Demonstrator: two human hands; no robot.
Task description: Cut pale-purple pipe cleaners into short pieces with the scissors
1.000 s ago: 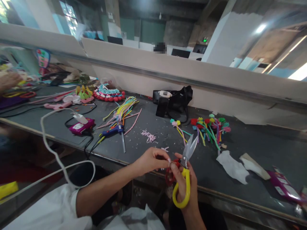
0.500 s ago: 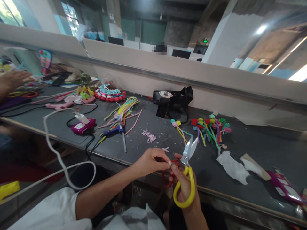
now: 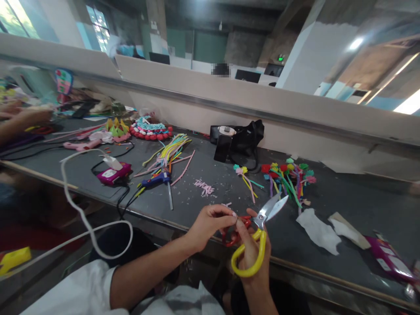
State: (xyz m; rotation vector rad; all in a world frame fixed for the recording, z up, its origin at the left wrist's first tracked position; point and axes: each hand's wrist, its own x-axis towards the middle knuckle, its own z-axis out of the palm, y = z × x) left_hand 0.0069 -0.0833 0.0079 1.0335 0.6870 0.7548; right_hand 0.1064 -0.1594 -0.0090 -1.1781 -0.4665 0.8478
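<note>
My left hand (image 3: 210, 225) is closed, its fingertips pinching at a red looped strip (image 3: 231, 239), perhaps a fuzzy craft stem, that hangs between my hands. My right hand (image 3: 252, 251) is closed around yellow-handled scissors (image 3: 261, 218), and its thumb also presses near the strip by the left fingertips. The scissor blades point up and right, slightly parted, over the table edge. Fingers hide part of the strip. Beyond my hands lie small pink cut pieces (image 3: 204, 187) and a little bunch of flower-tipped stems (image 3: 247, 181).
A pile of coloured flower stems (image 3: 288, 175) lies to the right, near white scraps (image 3: 318, 230) and a purple box (image 3: 390, 258). Leftward are a blue glue gun (image 3: 157, 178), loose stems (image 3: 173, 146) and a white cable (image 3: 77, 208). Another person's hand (image 3: 28, 120) works far left.
The scissors have turned so their blades lean further right, and the left fingertips have shifted slightly right. The red strip has moved with my hands. The other person's hands at far left have moved.
</note>
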